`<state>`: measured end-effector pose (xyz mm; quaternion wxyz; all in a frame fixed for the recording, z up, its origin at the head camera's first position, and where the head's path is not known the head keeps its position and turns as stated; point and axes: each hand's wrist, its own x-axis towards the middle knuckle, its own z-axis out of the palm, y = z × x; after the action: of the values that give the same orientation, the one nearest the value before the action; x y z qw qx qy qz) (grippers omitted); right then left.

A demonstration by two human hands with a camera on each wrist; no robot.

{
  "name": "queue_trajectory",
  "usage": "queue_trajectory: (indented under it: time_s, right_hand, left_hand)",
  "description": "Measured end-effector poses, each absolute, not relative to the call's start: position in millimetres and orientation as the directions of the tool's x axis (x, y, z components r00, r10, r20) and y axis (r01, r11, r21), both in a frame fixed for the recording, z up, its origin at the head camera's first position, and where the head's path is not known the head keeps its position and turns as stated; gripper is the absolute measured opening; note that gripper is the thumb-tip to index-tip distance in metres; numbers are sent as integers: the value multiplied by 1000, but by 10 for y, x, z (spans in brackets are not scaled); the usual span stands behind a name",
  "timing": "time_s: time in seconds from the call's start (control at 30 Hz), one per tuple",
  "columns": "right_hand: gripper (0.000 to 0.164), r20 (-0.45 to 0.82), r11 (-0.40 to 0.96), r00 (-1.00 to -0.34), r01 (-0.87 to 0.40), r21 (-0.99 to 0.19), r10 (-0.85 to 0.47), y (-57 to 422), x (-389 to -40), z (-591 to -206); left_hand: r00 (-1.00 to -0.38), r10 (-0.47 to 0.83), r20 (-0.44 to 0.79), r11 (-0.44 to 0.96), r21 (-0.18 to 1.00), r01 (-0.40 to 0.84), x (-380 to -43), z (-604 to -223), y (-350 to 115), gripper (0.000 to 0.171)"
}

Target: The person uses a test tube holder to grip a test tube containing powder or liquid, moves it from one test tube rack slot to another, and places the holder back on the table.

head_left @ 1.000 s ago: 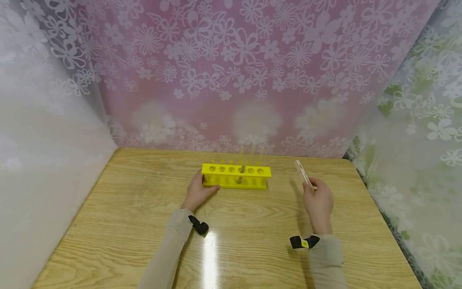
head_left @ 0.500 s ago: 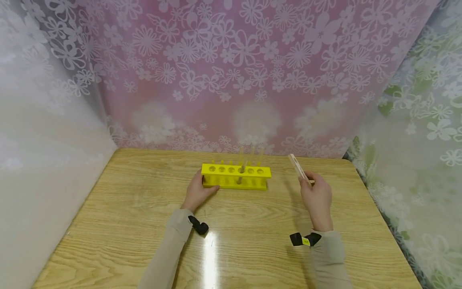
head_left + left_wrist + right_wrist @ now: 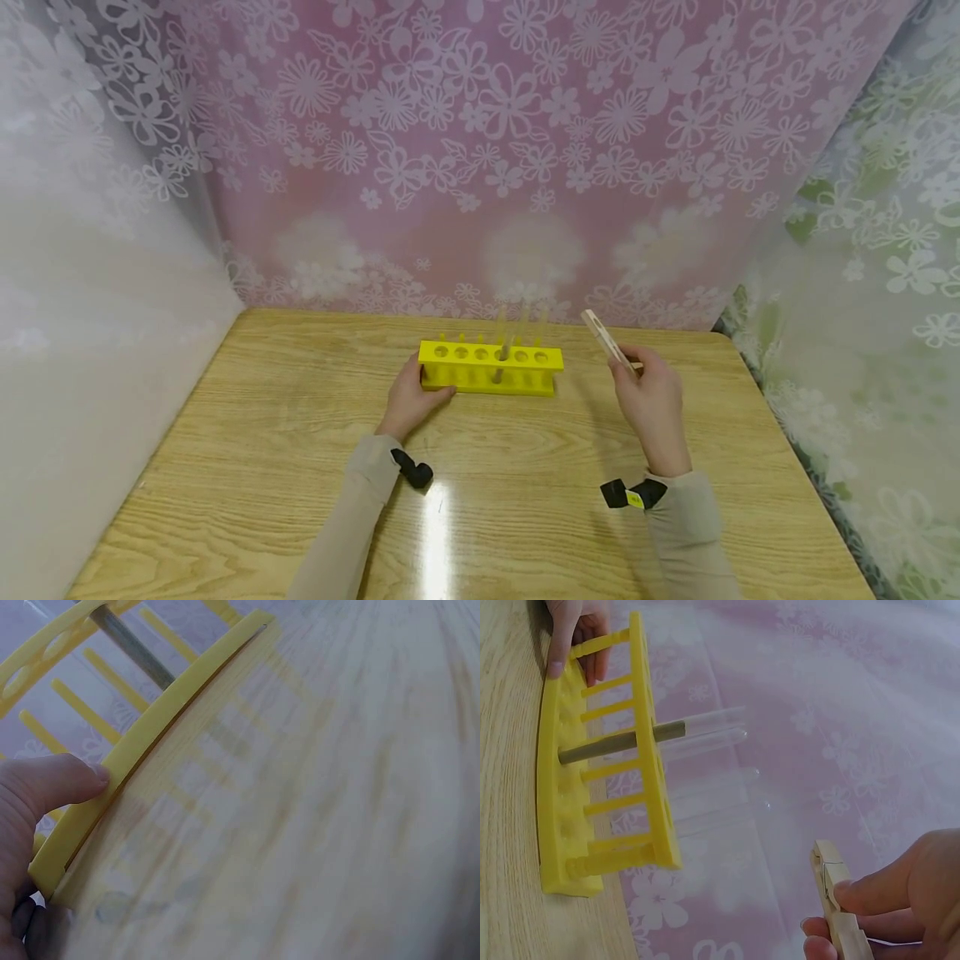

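Observation:
A yellow test tube rack (image 3: 491,361) stands on the table, and my left hand (image 3: 410,400) holds its left end. In the left wrist view the thumb (image 3: 56,780) presses on the front of the base; the other fingers are mostly hidden. One test tube (image 3: 600,746) with grey-brown contents leans slightly in a middle hole. Several clear test tubes (image 3: 712,817) stick up behind it on the rack's rear pegs. To the right, my right hand (image 3: 652,400) grips a wooden test tube clamp (image 3: 602,335), pinched between thumb and fingers, raised above the table and apart from the rack.
The wood-grain table (image 3: 285,467) has a bright glare streak near its front middle. A pink flowered curtain (image 3: 450,167) hangs right behind the table; pale sheets (image 3: 90,333) close off the sides. Both wrists carry small black cameras (image 3: 412,469).
My right hand has moved left and slightly away from me with the clamp, bringing its tip nearer the rack. The left hand and rack have stayed in place.

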<state>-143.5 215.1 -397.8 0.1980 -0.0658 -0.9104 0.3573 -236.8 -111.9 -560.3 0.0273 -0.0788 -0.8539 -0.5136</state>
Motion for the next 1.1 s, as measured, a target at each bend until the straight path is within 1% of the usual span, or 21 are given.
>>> queue_trajectory:
  time_s: [0.37, 0.63, 1.1]
  right_hand:
    - [29, 282, 719, -937, -51, -693, 205, 2053, -1477, -3892]
    - [27, 295, 720, -936, -69, -690, 193, 1945, -1473, -3806]
    - [27, 296, 711, -937, -80, -698, 185, 1689, -1579, -3691]
  left_hand:
    - [-986, 101, 135, 459, 872, 167, -2391, -5671, -1128, 78]
    - [-986, 104, 131, 464, 870, 165, -2398, -5642, -1125, 78]
    - [-980, 150, 131, 448, 874, 185, -2500, -5595, -1213, 78]
